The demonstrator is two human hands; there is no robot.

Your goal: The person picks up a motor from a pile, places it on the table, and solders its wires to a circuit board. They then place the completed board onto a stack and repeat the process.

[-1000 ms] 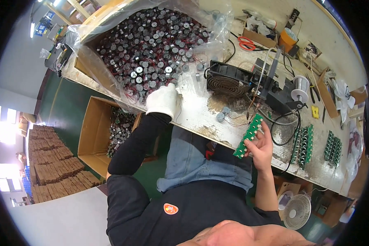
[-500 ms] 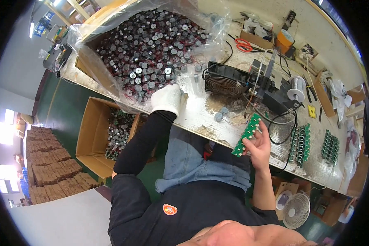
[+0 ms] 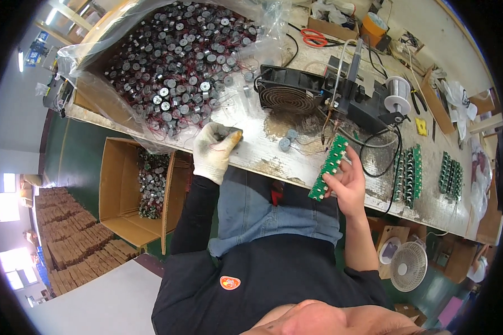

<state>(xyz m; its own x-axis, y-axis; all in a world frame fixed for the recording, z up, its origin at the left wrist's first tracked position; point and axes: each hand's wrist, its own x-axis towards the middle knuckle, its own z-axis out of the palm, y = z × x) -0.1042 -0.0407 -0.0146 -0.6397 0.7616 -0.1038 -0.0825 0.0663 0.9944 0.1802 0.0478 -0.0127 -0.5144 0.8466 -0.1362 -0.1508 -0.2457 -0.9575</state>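
Observation:
My right hand (image 3: 347, 181) is closed on a long green circuit board (image 3: 328, 170), pinched between thumb and fingers. The board is tilted, its upper end close to the black soldering device (image 3: 356, 106). My left hand (image 3: 215, 149), in a white glove with a stained thumb, is at the table's front edge beside the box of parts. Its fingers are curled toward the thumb, and what they hold cannot be made out. Small round metal parts with thin red wires (image 3: 181, 89) fill the plastic-lined box. A couple of greyish-blue round parts (image 3: 286, 142) lie between my hands.
A black fan (image 3: 292, 92) stands behind the loose parts. Solder wire spool (image 3: 397, 92), pliers (image 3: 417, 99) and red-handled scissors (image 3: 314, 38) are farther back. Rows of green boards (image 3: 408, 176) lie at right. An open carton (image 3: 117, 195) is below left; a white floor fan (image 3: 408, 267) is below right.
My left hand has drawn back from the parts box toward me and turned, showing its thumb. My right hand still holds the circuit board, nearly in place. The whole view has shifted slightly.

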